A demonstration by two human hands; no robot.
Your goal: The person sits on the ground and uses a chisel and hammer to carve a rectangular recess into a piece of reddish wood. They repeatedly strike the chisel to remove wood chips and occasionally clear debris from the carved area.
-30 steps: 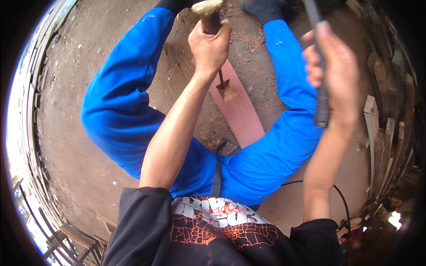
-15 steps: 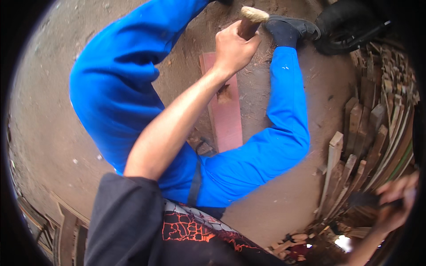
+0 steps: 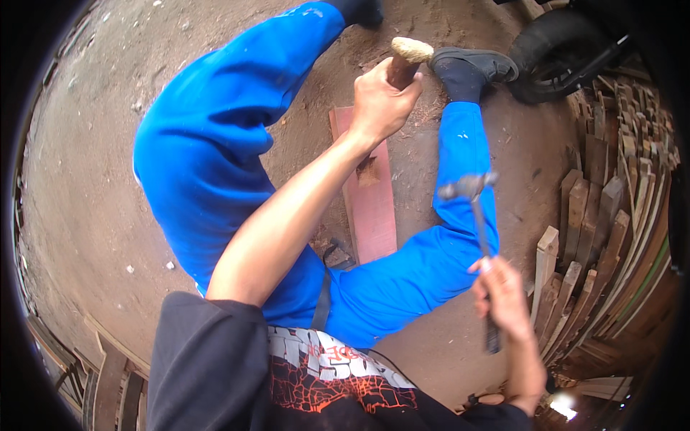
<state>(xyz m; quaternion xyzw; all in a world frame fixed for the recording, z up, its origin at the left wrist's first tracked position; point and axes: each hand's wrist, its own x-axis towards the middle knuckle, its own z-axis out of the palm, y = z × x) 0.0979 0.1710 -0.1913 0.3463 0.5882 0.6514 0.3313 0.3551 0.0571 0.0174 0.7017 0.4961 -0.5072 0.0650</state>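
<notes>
My left hand [image 3: 381, 106] is closed round a thick wooden-handled chisel [image 3: 411, 52] with a pale, frayed, flattened top. Its lower end is hidden behind the hand and forearm. Beneath that arm, a reddish plank [image 3: 372, 215] lies on the ground between my legs, with a rough brown cut patch [image 3: 368, 174] in its face. My right hand [image 3: 503, 291] grips a hammer [image 3: 479, 226] by its dark handle. The metal hammer head is up in front of my right shin, apart from the chisel, and slightly blurred.
My blue-trousered legs [image 3: 208, 158] spread around the plank. A dark shoe [image 3: 478, 65] is by a black tyre [image 3: 550, 57] at the far right. Stacked timber [image 3: 596, 208] crowds the right side; more boards [image 3: 111, 373] lie at the lower left. The ground [image 3: 86, 201] is bare dirt.
The right hand has swung from the far lower right inward and up, bringing the hammer into clear view. My left hand keeps its hold on the chisel. The whole view has shifted slightly.
</notes>
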